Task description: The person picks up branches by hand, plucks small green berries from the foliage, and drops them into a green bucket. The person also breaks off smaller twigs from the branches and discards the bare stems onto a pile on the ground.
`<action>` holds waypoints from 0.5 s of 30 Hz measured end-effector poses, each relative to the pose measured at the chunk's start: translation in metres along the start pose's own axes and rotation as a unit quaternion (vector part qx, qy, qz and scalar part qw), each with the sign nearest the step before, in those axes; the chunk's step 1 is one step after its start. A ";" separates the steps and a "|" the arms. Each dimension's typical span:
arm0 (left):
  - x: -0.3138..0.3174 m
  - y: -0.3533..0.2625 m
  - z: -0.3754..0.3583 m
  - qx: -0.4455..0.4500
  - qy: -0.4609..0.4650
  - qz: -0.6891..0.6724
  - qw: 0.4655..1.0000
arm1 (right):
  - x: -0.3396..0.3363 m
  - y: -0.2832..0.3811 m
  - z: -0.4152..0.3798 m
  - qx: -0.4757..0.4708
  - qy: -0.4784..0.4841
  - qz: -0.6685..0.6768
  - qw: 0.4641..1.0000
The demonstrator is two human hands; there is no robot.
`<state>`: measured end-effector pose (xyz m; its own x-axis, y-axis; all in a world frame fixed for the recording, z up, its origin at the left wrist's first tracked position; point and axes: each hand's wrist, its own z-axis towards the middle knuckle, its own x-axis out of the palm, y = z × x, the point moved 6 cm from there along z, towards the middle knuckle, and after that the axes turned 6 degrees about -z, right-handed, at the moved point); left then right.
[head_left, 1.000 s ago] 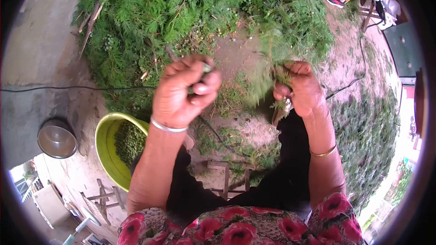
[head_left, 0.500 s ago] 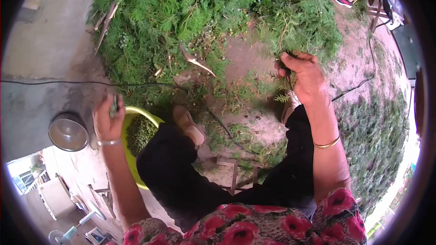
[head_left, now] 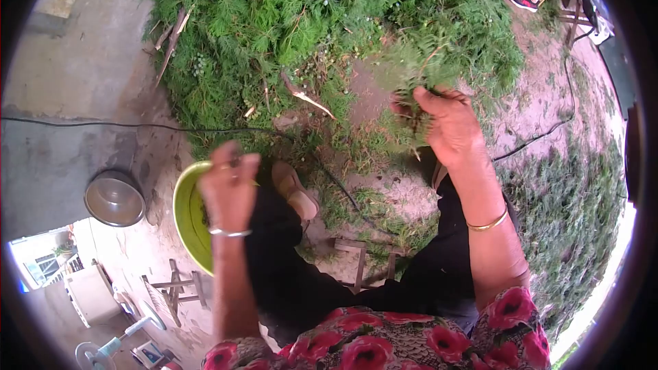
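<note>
My right hand (head_left: 451, 123) is closed around a green cypress sprig (head_left: 419, 68), its feathery leaves blurred above and beside the fingers. My left hand (head_left: 229, 188), smeared by motion, passes over the right rim of a yellow-green bucket (head_left: 184, 212). Its fingers look bent, but whether anything is in them I cannot make out. The hand and forearm hide most of the bucket's contents; only a thin strip of small green pieces shows inside. A large heap of cypress branches (head_left: 295, 20) lies in front of my feet.
A metal bowl (head_left: 114, 199) stands left of the bucket. A black cable (head_left: 103, 122) crosses the ground. More greenery (head_left: 562, 212) is spread at the right. A small wooden stool (head_left: 175, 291) is at lower left, and another person's shoe (head_left: 522, 1) is at upper right.
My left hand has moved right, from the bucket's left side across its opening; the green bits seen in it before no longer show. My right hand still holds the sprig, slightly lower.
</note>
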<state>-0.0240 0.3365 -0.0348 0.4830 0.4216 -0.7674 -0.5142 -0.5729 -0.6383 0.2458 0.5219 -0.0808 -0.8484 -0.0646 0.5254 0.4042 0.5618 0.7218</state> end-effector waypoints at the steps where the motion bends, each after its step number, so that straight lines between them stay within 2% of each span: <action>1: 0.035 -0.026 -0.007 0.134 0.030 0.020 0.990 | -0.003 0.012 -0.005 -0.020 -0.004 -0.028 0.999; 3: 0.123 -0.034 -0.020 0.169 0.173 0.087 0.966 | -0.012 0.040 -0.018 -0.057 -0.033 -0.098 0.993; 5: 0.216 -0.013 -0.039 0.089 0.349 0.051 0.932 | -0.027 0.068 -0.036 -0.062 -0.066 -0.194 0.977; 6: 0.249 -0.002 -0.048 0.072 0.351 0.005 0.933 | -0.039 0.079 -0.043 -0.091 -0.074 -0.258 0.959; 8: 0.295 0.030 -0.056 0.048 0.357 -0.043 0.932 | -0.072 0.091 -0.051 -0.083 -0.092 -0.378 0.917; 10: 0.329 0.075 -0.053 0.000 0.332 0.005 0.943 | -0.146 0.101 -0.058 -0.060 -0.111 -0.557 0.821; 11: 0.336 0.103 -0.050 0.015 0.276 0.044 0.960 | -0.191 0.105 -0.077 -0.037 -0.231 -0.548 0.803; 12: 0.337 0.132 -0.045 0.031 0.220 0.083 0.972 | -0.284 0.118 -0.094 0.056 -0.346 -0.581 0.734; 13: 0.336 0.166 -0.033 -0.016 0.190 0.149 0.970 | -0.360 0.141 -0.127 0.157 -0.390 -0.634 0.649; 14: 0.326 0.193 -0.021 -0.063 0.162 0.215 0.961 | -0.398 0.152 -0.149 0.165 -0.390 -0.636 0.645; 15: 0.320 0.215 -0.013 -0.065 0.170 0.216 0.959 | -0.437 0.159 -0.185 0.214 -0.433 -0.684 0.546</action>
<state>0.0296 0.3397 -0.4169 0.4601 -0.1163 -0.8802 -0.6359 -0.7350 -0.2353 0.7438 0.4871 -0.1121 -0.1744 -0.3543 -0.9187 -0.7706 0.6299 -0.0966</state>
